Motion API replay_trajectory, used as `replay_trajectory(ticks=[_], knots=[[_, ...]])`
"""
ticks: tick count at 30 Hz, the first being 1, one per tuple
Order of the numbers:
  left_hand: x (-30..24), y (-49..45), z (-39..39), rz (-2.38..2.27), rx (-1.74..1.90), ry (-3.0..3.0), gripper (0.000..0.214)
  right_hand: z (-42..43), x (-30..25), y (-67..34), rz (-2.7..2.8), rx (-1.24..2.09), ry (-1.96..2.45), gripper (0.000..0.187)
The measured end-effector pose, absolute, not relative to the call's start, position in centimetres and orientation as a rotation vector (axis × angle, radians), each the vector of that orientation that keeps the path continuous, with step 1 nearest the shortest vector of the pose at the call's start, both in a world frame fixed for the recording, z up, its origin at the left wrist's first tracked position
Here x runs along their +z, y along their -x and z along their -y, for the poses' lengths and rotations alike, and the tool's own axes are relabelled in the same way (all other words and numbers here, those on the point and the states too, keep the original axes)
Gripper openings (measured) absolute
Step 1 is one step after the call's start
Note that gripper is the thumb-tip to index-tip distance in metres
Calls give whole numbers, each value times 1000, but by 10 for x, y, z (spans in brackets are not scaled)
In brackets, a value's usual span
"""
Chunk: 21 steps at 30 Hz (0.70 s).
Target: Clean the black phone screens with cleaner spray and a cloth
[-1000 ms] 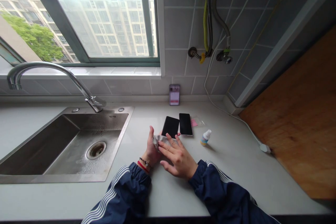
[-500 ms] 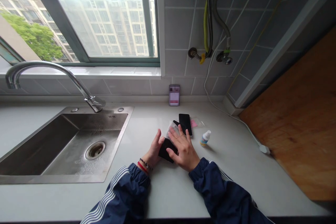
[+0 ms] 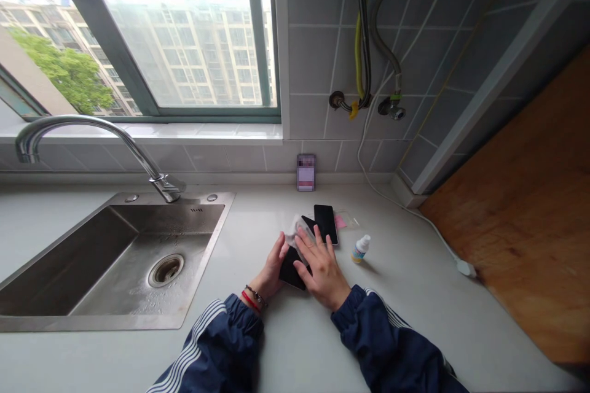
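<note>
My left hand (image 3: pixel 270 269) grips the left edge of a flat black phone (image 3: pixel 292 270), its thumb pointing up along the side. A thin white wipe (image 3: pixel 295 227), crumpled at its far left end, lies across the phone's middle. Over the wipe my right hand (image 3: pixel 325 269) lies flat with fingers stretched out and apart, pressing it on the dark surface. Part of the phone is hidden under the wipe and fingers. Just beyond my right fingertips rests a second black phone (image 3: pixel 326 224).
A small white-capped bottle (image 3: pixel 361 249) stands right of my hands. Clear plastic with a pink piece (image 3: pixel 340 221) lies behind it. Another phone (image 3: pixel 306 172) leans upright against the wall. The steel sink (image 3: pixel 184 313) is at left, a white cable (image 3: pixel 415 210) at right.
The wipe has bunched up at its far left end and shifted slightly left, near my left thumb. My right hand stays spread over it. The view has tilted up a little.
</note>
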<state>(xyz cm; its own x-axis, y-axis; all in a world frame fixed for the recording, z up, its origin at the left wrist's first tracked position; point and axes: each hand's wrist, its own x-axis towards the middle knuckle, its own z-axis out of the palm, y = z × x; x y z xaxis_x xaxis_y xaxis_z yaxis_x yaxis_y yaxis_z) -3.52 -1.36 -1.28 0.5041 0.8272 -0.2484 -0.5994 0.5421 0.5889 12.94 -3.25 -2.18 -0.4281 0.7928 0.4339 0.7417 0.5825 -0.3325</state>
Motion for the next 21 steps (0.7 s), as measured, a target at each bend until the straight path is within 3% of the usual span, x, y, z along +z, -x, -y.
replay_trajectory(ticks=[10,17,21], knots=[[-13,37,20,-575,845,-637,70,31,-20,-134,2118,49,1315,68],[-24,40,13,-633,840,-512,80,41,-16,-127,2362,81,1069,52],[-24,39,15,-636,832,-560,79,36,-15,-129,2259,50,1196,55]])
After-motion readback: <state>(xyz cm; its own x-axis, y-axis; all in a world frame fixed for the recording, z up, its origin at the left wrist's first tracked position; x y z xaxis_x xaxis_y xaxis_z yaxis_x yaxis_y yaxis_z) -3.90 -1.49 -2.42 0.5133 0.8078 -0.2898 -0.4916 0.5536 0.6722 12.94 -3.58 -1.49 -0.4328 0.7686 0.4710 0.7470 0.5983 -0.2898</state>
